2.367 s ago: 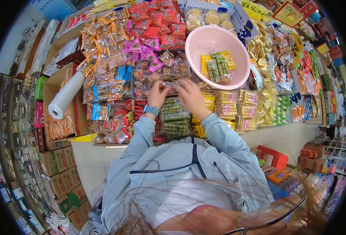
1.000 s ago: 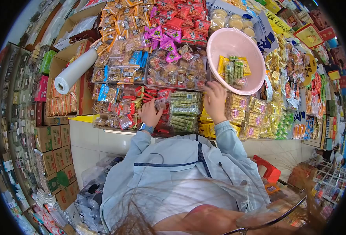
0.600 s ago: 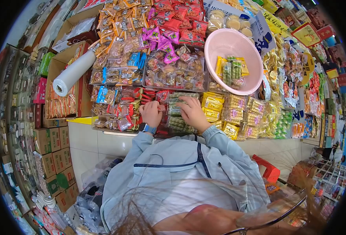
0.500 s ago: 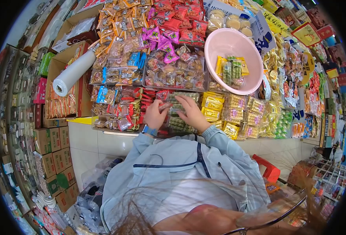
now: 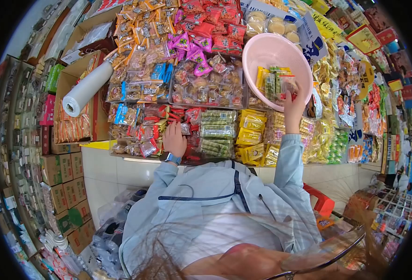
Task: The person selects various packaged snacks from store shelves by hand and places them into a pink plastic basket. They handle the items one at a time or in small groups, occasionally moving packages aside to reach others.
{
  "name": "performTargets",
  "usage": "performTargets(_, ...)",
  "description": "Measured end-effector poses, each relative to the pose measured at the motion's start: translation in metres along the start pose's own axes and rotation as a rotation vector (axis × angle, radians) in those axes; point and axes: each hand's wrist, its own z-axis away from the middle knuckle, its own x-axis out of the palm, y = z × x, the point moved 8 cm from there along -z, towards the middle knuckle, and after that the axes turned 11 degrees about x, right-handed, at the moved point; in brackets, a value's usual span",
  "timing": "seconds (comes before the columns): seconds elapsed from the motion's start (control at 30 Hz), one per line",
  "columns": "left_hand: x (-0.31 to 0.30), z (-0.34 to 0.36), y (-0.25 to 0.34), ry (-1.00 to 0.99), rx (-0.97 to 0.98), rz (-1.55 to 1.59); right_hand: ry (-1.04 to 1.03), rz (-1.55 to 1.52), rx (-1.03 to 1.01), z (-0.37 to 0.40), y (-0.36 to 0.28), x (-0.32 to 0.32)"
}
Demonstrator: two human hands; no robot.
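My right hand (image 5: 293,106) reaches over the near rim of a pink plastic basin (image 5: 301,56). Its fingers are closed on a small clear snack packet with a red edge (image 5: 288,81). Beneath that, inside the basin, lie green-striped packets (image 5: 271,86) and yellow packets (image 5: 261,77). My left hand (image 5: 174,140), with a blue watch (image 5: 172,158) on the wrist, rests with fingers stretched out over red snack packets (image 5: 177,114). Right of it are stacked green packets (image 5: 216,126) in a tray, then yellow packets (image 5: 251,128).
Trays of wrapped snacks (image 5: 206,84) fill the display beyond my hands. A roll of plastic bags (image 5: 87,88) leans at the left beside an open carton (image 5: 73,123). Stacked cardboard boxes (image 5: 68,186) stand on the floor at left. A red plastic object (image 5: 320,200) is at lower right.
My right hand has moved from the green packets, right and away from me, to the basin with a packet. My left hand has shifted slightly left and its fingers have straightened.
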Motion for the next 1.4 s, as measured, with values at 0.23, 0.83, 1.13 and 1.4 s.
performTargets(0.23, 0.014, -0.005, 0.003, -0.123, 0.014, -0.193, -0.068, 0.465, -0.169, -0.006, 0.044, 0.038)
performTargets(0.83, -0.048, -0.047, 0.074, 0.064, 0.153, 0.575, -0.811, -0.043, -0.542, 0.162, -0.086, 0.123)
performTargets(1.13, -0.064, 0.008, -0.044, 0.213, -0.184, -0.016, -0.019, 0.279, -0.334, -0.004, -0.023, 0.027)
performTargets(1.4, -0.05, 0.033, -0.09, -0.039, -0.438, -0.138, -0.262, 0.563, -0.146, -0.012, 0.05, 0.06)
